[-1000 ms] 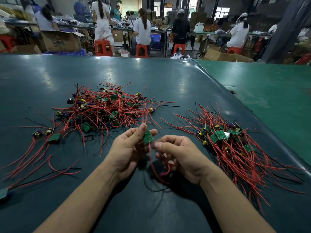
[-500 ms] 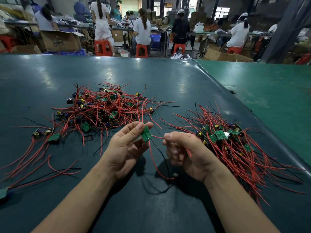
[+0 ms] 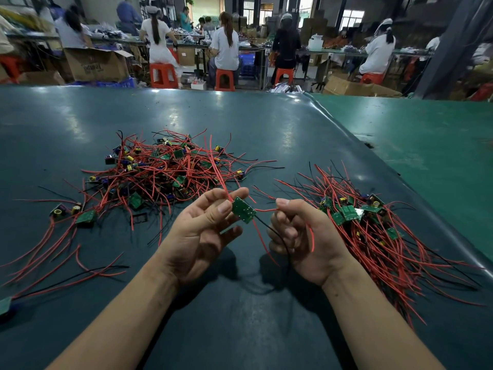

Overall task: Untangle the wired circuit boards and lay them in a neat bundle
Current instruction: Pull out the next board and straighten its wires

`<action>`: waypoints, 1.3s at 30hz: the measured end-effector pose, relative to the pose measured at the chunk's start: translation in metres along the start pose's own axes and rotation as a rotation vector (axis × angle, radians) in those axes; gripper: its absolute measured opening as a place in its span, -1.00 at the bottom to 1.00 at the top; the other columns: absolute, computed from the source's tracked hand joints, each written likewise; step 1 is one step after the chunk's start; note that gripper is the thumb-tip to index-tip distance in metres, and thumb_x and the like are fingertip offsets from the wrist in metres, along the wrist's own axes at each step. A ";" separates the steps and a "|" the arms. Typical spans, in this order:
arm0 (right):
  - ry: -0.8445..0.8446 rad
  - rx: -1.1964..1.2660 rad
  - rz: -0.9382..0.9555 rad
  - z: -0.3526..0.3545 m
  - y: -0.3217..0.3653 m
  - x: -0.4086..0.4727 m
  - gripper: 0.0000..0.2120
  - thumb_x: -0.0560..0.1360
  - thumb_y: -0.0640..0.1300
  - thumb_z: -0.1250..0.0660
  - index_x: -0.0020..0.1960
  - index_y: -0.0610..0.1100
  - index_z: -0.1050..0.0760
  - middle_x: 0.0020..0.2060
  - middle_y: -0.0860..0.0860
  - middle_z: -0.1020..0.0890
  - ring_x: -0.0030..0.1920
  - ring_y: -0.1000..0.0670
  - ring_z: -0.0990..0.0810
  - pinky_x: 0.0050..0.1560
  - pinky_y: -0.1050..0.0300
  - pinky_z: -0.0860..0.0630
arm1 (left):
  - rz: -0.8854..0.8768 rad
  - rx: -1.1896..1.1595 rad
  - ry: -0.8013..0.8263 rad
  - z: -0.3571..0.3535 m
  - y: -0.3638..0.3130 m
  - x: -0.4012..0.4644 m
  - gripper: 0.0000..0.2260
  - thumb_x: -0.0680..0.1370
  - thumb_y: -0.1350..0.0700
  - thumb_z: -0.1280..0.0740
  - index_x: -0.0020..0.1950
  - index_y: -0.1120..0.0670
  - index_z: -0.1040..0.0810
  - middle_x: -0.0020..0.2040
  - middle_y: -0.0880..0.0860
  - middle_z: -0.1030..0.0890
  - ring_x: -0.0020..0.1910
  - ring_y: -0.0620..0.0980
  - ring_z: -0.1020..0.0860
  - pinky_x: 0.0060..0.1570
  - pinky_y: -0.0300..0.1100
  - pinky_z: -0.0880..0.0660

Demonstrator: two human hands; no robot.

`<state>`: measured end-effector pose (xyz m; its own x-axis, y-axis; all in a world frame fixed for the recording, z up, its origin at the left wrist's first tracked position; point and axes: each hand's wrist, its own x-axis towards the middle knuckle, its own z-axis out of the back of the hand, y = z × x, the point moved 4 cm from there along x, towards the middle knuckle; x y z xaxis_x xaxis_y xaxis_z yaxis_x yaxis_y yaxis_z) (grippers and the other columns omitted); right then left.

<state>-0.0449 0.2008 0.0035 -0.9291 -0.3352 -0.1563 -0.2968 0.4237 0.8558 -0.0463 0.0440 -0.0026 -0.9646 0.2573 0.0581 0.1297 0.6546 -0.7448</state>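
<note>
The hands have drawn further apart than half a second ago, and the red wire (image 3: pixel 266 210) running from the board to the right hand now lies nearly straight. Nearest the camera, two bare forearms reach in over the dark green table (image 3: pixel 240 316). The left hand (image 3: pixel 202 231) is palm up, pinching a small green circuit board (image 3: pixel 243 210) between thumb and forefinger, the other fingers loosely curled beneath it. The right hand (image 3: pixel 298 236) is curled, pinching the red wire at its fingertips, and another red length crosses its palm; a black wire (image 3: pixel 277 233) droops between the two hands. Just right of the right hand lies the sorted bundle (image 3: pixel 373 236), boards together and wires fanning toward the near right edge. Beyond the left hand sits the tangled pile (image 3: pixel 165 172) of boards and red wires, with loose strands trailing left. Farther off, people sit on orange stools (image 3: pixel 163 75) at workbenches among cardboard boxes.
</note>
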 end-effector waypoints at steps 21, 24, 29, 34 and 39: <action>0.189 -0.356 -0.034 -0.016 -0.021 -0.003 -0.61 0.43 0.21 -0.33 -0.10 -0.11 -0.70 -0.18 -0.13 -0.71 -0.24 -0.01 -0.66 -0.17 0.14 -0.57 | -0.222 0.102 -0.290 0.006 -0.004 0.003 -0.68 0.27 0.19 -0.47 -0.28 0.05 -0.29 -0.43 -0.02 -0.47 -0.48 -0.08 -0.48 -0.40 -0.22 -0.50; 0.193 -0.329 0.000 -0.015 -0.023 -0.003 -0.81 0.38 0.00 -0.45 -0.16 -0.12 -0.68 -0.25 -0.12 -0.69 -0.28 -0.01 -0.65 -0.27 0.22 -0.57 | -0.217 0.170 -0.299 0.003 0.000 0.002 -0.66 0.27 0.15 -0.47 -0.29 0.06 -0.28 -0.51 -0.05 -0.37 -0.57 -0.13 -0.36 -0.53 -0.29 -0.38; 0.182 -0.329 -0.031 -0.012 -0.024 0.000 -0.87 0.36 -0.11 -0.47 -0.15 -0.16 -0.65 -0.29 -0.13 -0.67 -0.33 -0.02 -0.57 -0.36 0.28 -0.47 | -0.158 0.178 -0.303 0.003 0.004 0.002 -0.69 0.31 0.10 -0.47 -0.28 0.09 -0.31 -0.56 -0.02 -0.39 -0.66 -0.15 -0.36 -0.61 -0.37 -0.32; 0.230 -0.325 -0.008 -0.017 -0.027 0.000 -0.91 0.35 -0.14 -0.50 -0.19 -0.13 -0.62 -0.18 -0.18 -0.67 -0.28 0.00 -0.64 -0.36 0.29 -0.52 | -0.152 0.274 -0.321 0.006 0.003 0.002 -0.64 0.26 0.03 -0.51 -0.30 0.07 -0.31 -0.51 0.03 -0.42 -0.61 -0.09 -0.38 -0.58 -0.30 -0.37; 0.148 -0.255 -0.032 -0.015 -0.024 0.000 -0.83 0.31 -0.21 -0.48 -0.23 -0.14 -0.48 -0.35 -0.17 -0.66 -0.45 0.06 -0.63 -0.53 0.31 -0.44 | -0.158 0.245 -0.249 0.005 0.005 0.003 -0.72 0.26 0.04 -0.49 -0.28 0.12 -0.41 -0.46 0.01 -0.52 -0.52 -0.09 -0.48 -0.46 -0.28 -0.48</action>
<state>-0.0343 0.1784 -0.0092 -0.8723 -0.4719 -0.1280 -0.2432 0.1916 0.9508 -0.0501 0.0447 -0.0088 -0.9985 -0.0334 0.0443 -0.0549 0.4757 -0.8779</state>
